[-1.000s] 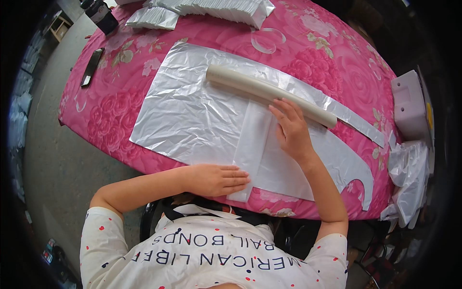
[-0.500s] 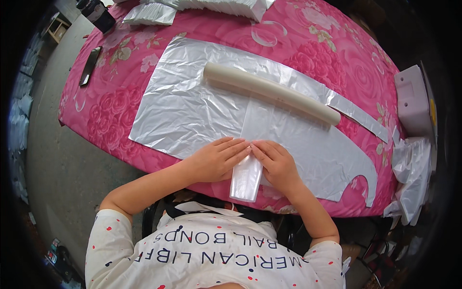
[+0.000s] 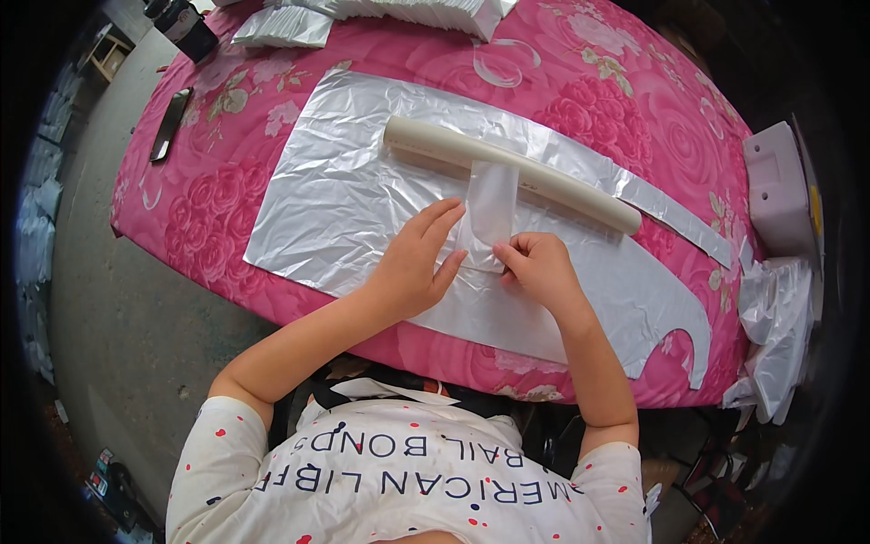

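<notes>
— Fingers first: how do they sit now?

— Left hand (image 3: 419,263) lies nearly flat, fingers stretched out and a little spread, pressing the left edge of the folded plastic strip (image 3: 492,210). Right hand (image 3: 536,265) is curled, thumb and forefinger pinched on the strip's near end, just beside the left fingertips.

— Where is that strip?

— On the big silvery plastic sheet (image 3: 344,195) spread over the pink flowered table cover (image 3: 208,227). It runs away from the person, and its far end lies over the long cream-coloured roll (image 3: 544,177), which rests slantwise across the sheet.

— And half a second ago?

— Both hands were closer to the near edge of the table, cupped together over the strip, which then hung toward the person past the sheet's edge. Since then the hands have moved up the sheet toward the roll, and the strip has swung round to point at the roll instead of at the person. A second ago the right hand was out by the roll alone, the left back near the table edge.

— Anything else changed?

— No. The roll and sheet look unmoved; the dark flat object (image 3: 169,124) at the left edge, the white plastic bags (image 3: 775,326) at the right and the stacked packets (image 3: 408,11) at the far side stay where they were.
</notes>
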{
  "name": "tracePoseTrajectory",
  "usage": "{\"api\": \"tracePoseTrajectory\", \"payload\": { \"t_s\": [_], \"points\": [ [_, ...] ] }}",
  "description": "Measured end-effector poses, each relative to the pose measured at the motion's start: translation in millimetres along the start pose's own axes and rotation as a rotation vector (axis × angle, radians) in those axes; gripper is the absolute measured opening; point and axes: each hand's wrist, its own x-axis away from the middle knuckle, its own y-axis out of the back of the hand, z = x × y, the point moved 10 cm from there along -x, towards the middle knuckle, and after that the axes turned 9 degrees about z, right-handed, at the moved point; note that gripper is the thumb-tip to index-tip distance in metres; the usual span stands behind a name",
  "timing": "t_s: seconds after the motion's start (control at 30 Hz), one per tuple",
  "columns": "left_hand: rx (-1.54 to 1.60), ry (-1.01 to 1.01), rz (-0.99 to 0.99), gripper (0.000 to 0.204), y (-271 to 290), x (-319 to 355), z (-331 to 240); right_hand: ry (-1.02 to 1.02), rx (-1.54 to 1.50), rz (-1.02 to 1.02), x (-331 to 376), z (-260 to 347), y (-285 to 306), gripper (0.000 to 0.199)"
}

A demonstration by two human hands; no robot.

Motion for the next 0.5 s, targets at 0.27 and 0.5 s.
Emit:
{"api": "tracePoseTrajectory", "payload": {
  "t_s": [0.27, 0.5],
  "points": [
    [-0.427, -0.041, 0.445, 0.077, -71.6, 16.5, -8.5, -0.083, -0.02, -0.04, 2.1, -8.4, -2.1, 0.022],
    [-0.394, -0.048, 0.401, 0.074, -62.5, 10.6, -5.6, 0.787, 0.918, -0.489, 50.4, 52.1, -14.7, 0.041]
  ]
}}
